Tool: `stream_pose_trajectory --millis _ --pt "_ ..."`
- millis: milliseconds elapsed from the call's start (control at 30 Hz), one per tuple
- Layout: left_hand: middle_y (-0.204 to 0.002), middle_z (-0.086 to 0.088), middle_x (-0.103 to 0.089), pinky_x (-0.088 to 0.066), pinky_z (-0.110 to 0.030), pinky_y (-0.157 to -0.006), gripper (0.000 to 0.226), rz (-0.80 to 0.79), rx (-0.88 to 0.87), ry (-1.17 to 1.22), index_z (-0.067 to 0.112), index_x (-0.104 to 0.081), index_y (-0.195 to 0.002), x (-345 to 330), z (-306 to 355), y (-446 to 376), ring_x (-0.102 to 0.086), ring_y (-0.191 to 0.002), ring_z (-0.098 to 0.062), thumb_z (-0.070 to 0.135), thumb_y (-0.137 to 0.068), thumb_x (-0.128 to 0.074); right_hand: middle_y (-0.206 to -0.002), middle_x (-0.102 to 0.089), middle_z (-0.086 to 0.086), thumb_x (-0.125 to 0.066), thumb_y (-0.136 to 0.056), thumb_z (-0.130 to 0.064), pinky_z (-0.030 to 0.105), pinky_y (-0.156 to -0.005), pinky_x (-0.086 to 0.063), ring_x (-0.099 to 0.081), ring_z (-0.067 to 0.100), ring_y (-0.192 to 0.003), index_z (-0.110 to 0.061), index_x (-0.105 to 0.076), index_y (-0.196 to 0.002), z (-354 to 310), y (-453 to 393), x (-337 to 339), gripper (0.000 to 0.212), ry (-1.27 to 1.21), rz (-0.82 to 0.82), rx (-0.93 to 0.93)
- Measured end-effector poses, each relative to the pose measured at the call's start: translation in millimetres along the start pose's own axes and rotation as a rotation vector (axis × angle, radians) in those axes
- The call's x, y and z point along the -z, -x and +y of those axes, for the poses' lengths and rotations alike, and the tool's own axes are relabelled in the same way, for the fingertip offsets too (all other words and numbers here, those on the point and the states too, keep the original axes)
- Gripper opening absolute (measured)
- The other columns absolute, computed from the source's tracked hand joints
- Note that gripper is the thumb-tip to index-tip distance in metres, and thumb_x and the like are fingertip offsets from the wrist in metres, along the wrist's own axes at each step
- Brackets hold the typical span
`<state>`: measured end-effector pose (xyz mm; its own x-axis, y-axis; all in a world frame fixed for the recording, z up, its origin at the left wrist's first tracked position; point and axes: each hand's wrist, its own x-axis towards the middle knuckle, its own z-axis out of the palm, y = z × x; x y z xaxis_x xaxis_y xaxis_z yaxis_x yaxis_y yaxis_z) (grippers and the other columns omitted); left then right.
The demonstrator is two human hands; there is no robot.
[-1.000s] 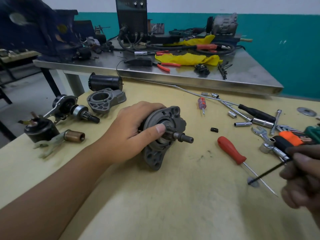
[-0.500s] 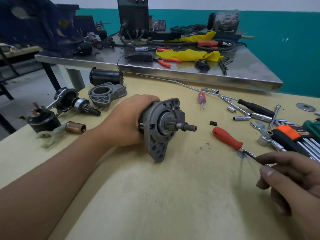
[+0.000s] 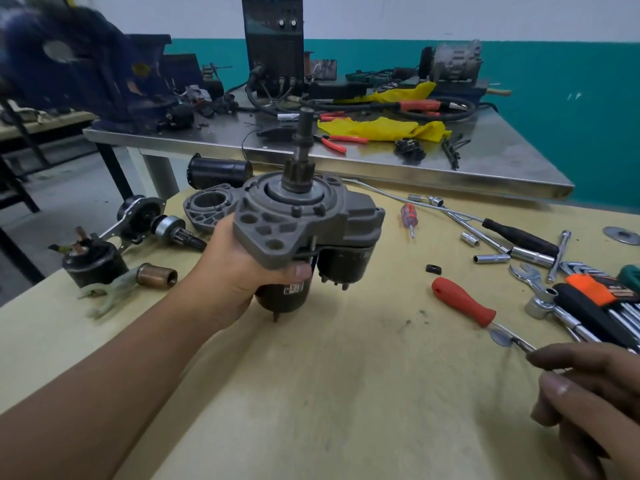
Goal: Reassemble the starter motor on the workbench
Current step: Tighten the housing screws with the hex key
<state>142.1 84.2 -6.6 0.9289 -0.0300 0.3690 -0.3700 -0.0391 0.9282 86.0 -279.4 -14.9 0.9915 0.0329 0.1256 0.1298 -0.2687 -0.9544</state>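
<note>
left hand: fingers wrapped round the starter motor, held above the workbench centre, pinion shaft pointing up
right hand: near right; fingers curled at the tip end of the red screwdriver shaft. Can't tell whether it's pinching the shaft or a thin dark tool
loose parts: housing, armature piece, solenoid, fork, all far left on the bench
risk 1: one-handed hold on a heavy unit; slips, lands on the rear studs
risk 2: housing not bolted up yet, I'd guess; tilting could let sections separate
risk 3: small washer under the screwdriver shaft gets flicked off
</note>
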Motion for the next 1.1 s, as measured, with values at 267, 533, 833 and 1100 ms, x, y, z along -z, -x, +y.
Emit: stream_pose_trajectory --millis 267,533,833,1100 --pt "-0.112 0.011 -0.078 -0.058 -0.019 -0.085 0.061 -0.016 -0.068 -0.047 0.044 -0.077 -0.106 -11 3 -2 -0.073 -0.110 -0.009 0.013 -0.055 -0.090 -0.058 -0.067 0.019 -0.066 -0.085 0.004 0.012 -0.038 -0.038 -0.050 0.013 -0.035 -0.032 -0.076 -0.081 22 -1 0 0.038 0.084 -0.024 -0.101" --pt "-0.115 0.011 -0.078 -0.057 -0.017 -0.085 0.066 -0.022 -0.065 -0.137 0.047 -0.075 -0.109 -22 12 -4 -0.074 -0.108 -0.009 0.016 -0.054 -0.093 -0.057 -0.068 0.017 -0.069 -0.079 0.008 0.020 -0.042 -0.048 -0.064 0.022 -0.044 -0.033 -0.077 -0.078 22 3 0 0.042 0.112 -0.020 -0.098" --pt "-0.122 0.017 -0.074 -0.053 -0.014 -0.091 0.077 0.092 -0.071 -0.249 0.039 -0.063 -0.121 -36 15 2 -0.069 -0.115 -0.003 0.036 -0.051 -0.094 -0.057 -0.067 0.020 -0.074 -0.075 0.000 0.011 -0.040 -0.043 -0.057 0.013 -0.037 -0.026 -0.078 -0.081 5 4 -7 0.027 0.008 -0.007 -0.119" --pt "-0.106 0.017 -0.077 -0.058 -0.014 -0.069 0.052 0.141 0.061 -0.211 0.054 -0.072 -0.098 -38 19 -10 -0.074 -0.094 -0.003 0.036 -0.052 -0.090 -0.056 -0.066 0.021 -0.074 -0.075 0.014 0.021 -0.050 -0.048 -0.061 0.020 -0.041 -0.027 -0.079 -0.081 2 2 -10 0.042 0.072 -0.025 -0.154"
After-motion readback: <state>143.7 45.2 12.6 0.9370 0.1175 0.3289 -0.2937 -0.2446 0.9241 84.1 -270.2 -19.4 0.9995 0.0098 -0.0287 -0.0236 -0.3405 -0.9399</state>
